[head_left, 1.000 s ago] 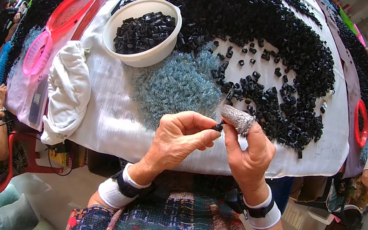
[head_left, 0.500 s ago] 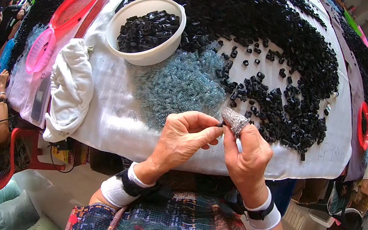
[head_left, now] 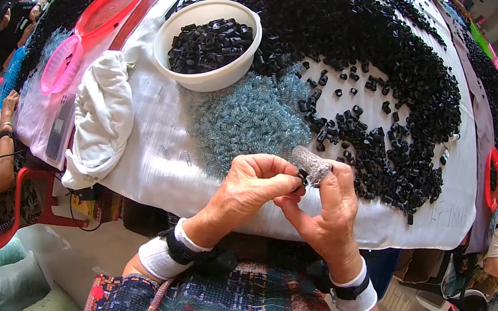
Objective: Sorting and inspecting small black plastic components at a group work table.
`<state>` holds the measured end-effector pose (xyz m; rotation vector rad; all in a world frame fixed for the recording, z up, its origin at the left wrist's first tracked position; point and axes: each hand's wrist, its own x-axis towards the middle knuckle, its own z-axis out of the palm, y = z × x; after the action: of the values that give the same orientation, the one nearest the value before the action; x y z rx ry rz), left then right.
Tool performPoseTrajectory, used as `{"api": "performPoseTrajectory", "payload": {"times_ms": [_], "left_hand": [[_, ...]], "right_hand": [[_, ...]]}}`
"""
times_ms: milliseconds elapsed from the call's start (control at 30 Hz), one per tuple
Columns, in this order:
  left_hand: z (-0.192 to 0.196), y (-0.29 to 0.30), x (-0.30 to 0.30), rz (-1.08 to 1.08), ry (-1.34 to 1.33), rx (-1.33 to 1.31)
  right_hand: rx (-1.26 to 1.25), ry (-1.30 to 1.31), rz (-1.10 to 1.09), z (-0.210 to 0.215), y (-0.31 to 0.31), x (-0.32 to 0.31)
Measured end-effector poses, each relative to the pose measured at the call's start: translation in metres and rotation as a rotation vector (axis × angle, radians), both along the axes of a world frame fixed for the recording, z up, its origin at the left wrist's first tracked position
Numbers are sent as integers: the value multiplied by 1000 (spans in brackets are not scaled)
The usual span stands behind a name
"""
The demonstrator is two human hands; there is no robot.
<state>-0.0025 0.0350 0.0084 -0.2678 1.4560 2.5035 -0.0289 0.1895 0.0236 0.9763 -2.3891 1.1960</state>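
Observation:
Over the near edge of the cloth, my left hand [head_left: 251,185] is closed, pinching a small black plastic part [head_left: 302,176] between thumb and forefinger. My right hand [head_left: 331,217] meets it from the other side. A grey wrapped finger cover [head_left: 311,164] sits on its forefinger and presses at the part, while the thumb curls in under the left fingertips. Just beyond the hands lies a heap of small bluish, spring-like coils [head_left: 247,123]. Black plastic parts [head_left: 387,148] lie scattered to the right. The fingers hide most of the held part.
A white bowl [head_left: 252,58] of black parts stands behind the coils. The white cloth [head_left: 148,172] covers the table; a folded white cloth bundle [head_left: 103,119] lies left, near a pink basket [head_left: 55,63] and red tray [head_left: 81,21]. Other people sit at both sides.
My right thumb has dropped lower and apart from the forefinger, whose cover now tips over the black part. The whole view has shifted slightly, moving the bowl and table rightward.

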Motion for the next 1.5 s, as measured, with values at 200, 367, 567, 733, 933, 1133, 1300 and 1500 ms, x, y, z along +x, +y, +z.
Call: {"api": "performPoseTrajectory", "payload": {"times_ms": [200, 367, 567, 733, 933, 1133, 1300, 1500], "left_hand": [[-3, -2, 2, -41, 8, -3], [0, -3, 3, -66, 10, -30], [2, -2, 3, -87, 11, -24], [4, -3, 2, -106, 0, -27], [3, -3, 3, -100, -23, -113], [-1, -5, 3, -77, 7, -67], [-4, -7, 2, -104, 64, -145], [6, -5, 1, -112, -95, -36]], "right_hand": [[6, 68, 7, -4, -2, 4], [74, 116, 29, 1, 0, 4], [137, 102, 13, 1, 2, 5], [121, 101, -21, 1, 1, 6], [135, 194, -36, -1, 2, 1], [117, 152, -38, -2, 5, 0], [116, 163, -38, -6, 3, 3], [120, 177, -40, -4, 5, 2]]}}
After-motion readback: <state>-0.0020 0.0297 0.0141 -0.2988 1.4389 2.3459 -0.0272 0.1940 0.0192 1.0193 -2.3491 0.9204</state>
